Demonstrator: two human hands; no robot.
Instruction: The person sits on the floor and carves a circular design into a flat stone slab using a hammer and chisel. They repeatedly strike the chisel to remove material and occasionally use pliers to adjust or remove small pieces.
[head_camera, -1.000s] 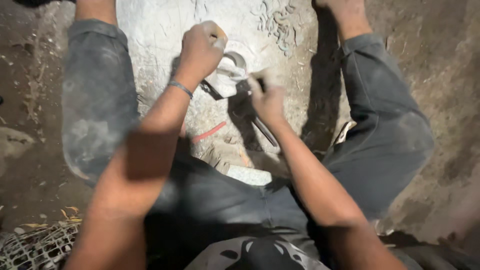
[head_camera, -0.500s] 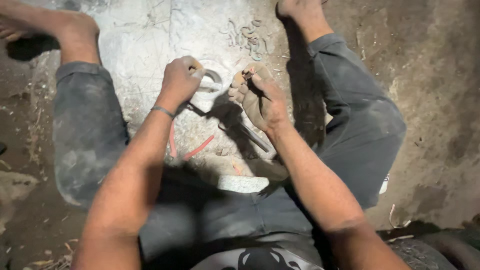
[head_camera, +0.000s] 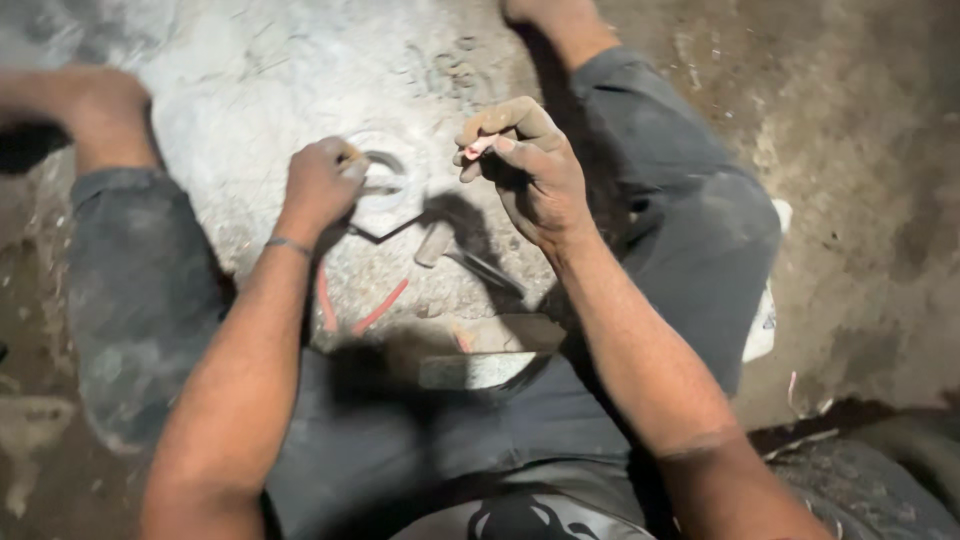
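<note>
Right hand (head_camera: 530, 165) has lifted off the stone slab (head_camera: 250, 90), pinching a pink chalk stub (head_camera: 478, 147); left hand (head_camera: 322, 185), fisted on a tool by the carved ring (head_camera: 385, 185), sits nearer.

2 bare hands: the left hand (head_camera: 320, 185) and the right hand (head_camera: 530, 165). 1 thin bracelet (head_camera: 288, 243) on the left wrist. 1 small pale piece (head_camera: 480, 147) pinched in the right hand's fingers. 1 pale ring-shaped piece (head_camera: 385, 185) on the stone slab (head_camera: 250, 90). 2 red sticks (head_camera: 380, 306) lying on that slab. 1 hammer (head_camera: 465, 255).
</note>
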